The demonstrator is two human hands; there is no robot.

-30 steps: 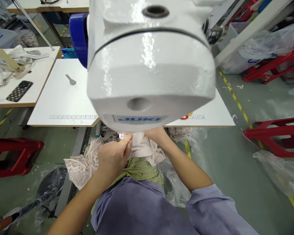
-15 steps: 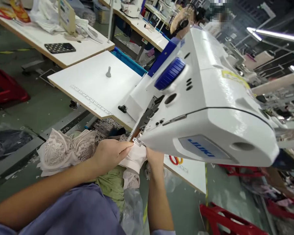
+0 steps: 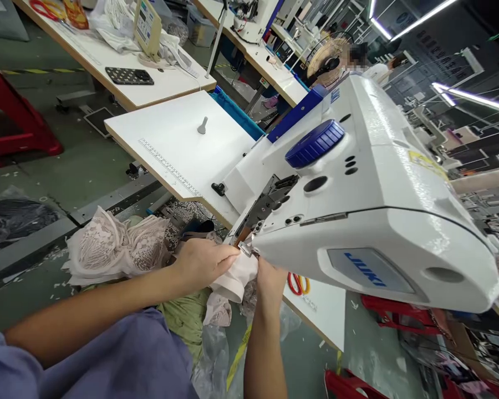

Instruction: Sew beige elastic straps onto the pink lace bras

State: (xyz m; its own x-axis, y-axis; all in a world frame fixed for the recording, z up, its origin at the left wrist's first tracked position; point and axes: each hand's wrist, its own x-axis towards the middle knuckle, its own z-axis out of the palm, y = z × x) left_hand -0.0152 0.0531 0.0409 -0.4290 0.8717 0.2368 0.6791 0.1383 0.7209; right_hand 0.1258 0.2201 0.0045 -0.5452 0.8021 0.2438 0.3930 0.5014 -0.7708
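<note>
Our left hand (image 3: 203, 263) pinches pale fabric piece (image 3: 237, 277) under sewing machine (image 3: 357, 205); right hand (image 3: 270, 277) at 3 o'clock, grip hidden, cannot tell.

White sewing table (image 3: 178, 149) bears a ruler strip (image 3: 168, 168) (printed), small peg (image 3: 202, 126)

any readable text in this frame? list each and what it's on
"JUKI": blue letters on the grey panel on the end of the white sewing machine.
Ruler strip along the white table edge: markings too small to read.
Yellow sticker on the machine top: blurred.
Control panel on the far table: unreadable.
</note>
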